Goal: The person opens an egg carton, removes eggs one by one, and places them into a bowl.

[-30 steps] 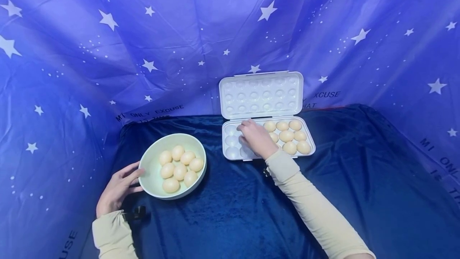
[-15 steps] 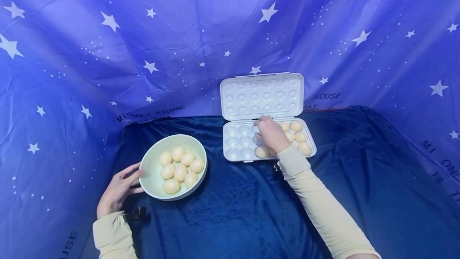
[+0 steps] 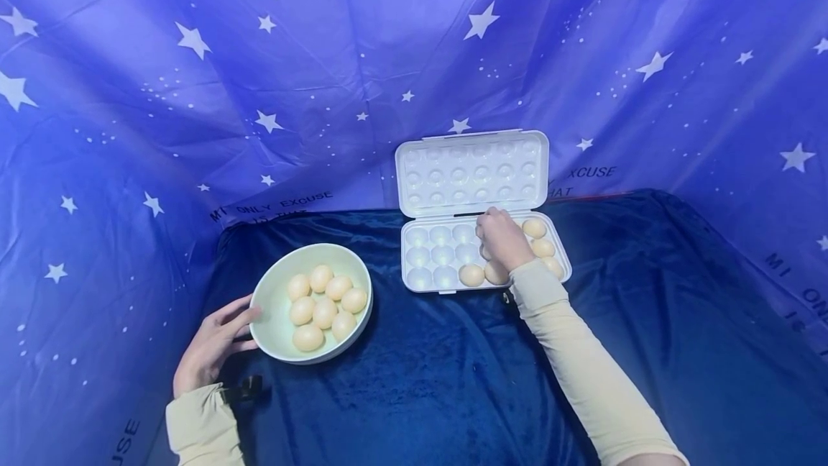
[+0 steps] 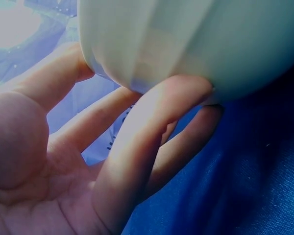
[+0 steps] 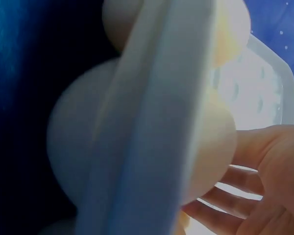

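Note:
My left hand (image 3: 208, 345) holds the left side of a pale green bowl (image 3: 277, 318), thumb at the rim and other fingers at its outside. The left wrist view shows those fingers against the ribbed bowl wall (image 4: 186, 39). Several cream eggs (image 3: 324, 312) lie inside the bowl. To the right stands a white egg carton (image 3: 442, 255), its left cups bare. My right hand (image 3: 506, 239) reaches down into its back row, fingers bent. What lies under those fingertips is hidden; in the right wrist view a near-row egg (image 5: 215, 142) and the carton's edge cover them.
The carton's lid (image 3: 472, 171) stands upright behind its tray, near the starry blue curtain (image 3: 362, 56). More eggs (image 3: 543, 247) fill the right-hand cups. Dark blue cloth (image 3: 401, 380) covers the table between the bowl and me.
Over the carton my right hand has moved to the right, from the bare left cups to cups near the middle right. The left hand and bowl have stayed in place.

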A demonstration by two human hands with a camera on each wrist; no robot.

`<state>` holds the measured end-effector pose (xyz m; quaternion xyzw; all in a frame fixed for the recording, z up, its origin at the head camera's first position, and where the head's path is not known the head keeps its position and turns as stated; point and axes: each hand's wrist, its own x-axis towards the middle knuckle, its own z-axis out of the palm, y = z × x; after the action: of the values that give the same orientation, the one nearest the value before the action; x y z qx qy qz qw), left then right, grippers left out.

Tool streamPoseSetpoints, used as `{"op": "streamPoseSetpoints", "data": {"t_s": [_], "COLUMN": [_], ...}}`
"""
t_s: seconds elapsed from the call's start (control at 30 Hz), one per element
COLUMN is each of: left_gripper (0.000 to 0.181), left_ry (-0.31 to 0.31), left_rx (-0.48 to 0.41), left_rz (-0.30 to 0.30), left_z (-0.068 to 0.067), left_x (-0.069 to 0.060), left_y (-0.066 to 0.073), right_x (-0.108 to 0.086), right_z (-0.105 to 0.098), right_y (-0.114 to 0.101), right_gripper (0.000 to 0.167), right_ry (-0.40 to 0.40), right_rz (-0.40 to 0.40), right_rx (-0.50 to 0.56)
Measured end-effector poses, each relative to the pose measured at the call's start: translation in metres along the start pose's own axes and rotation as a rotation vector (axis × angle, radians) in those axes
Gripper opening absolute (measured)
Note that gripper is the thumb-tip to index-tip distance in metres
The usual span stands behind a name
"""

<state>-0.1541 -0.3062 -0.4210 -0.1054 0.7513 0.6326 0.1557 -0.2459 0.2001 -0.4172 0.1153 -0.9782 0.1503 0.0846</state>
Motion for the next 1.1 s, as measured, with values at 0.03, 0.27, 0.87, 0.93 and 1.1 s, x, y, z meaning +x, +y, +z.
{"op": "streamPoseSetpoints", "data": {"t_s": [0.03,0.27,0.87,0.93,1.1], "left_gripper": [0.064,0.057,0.062,0.063,0.065], "left_ry": [0.002,0.014,0.015,0.015,0.016], "left_rx": [0.0,-0.008,0.008,0.012,0.015], "left_rz": [-0.003,0.0,-0.002,-0.001,-0.003], "left_z": [-0.0001,-0.0004,0.0,0.0001,0.001], "left_x": [0.0002,0.0004,0.0007,0.0004,0.0005], "left_y": [-0.0001,-0.0002,-0.0009,-0.0008,0.0004], "right_x": [0.0004,0.004,0.0045,0.004,0.0033], "right_z": [0.0003,0.0032,0.0062,0.0058,0.0056], "right_y": [0.0012,0.0033,0.0077,0.0076,0.0083], "right_gripper": [0.015,0.021,0.013,0.014,0.012], "right_ry": [-0.001,0.004,0.094,0.114,0.113], "right_rz": [0.005,0.005,0.049,0.039,0.034], "right_rx": [0.006,0.032,0.09,0.087,0.086]}}
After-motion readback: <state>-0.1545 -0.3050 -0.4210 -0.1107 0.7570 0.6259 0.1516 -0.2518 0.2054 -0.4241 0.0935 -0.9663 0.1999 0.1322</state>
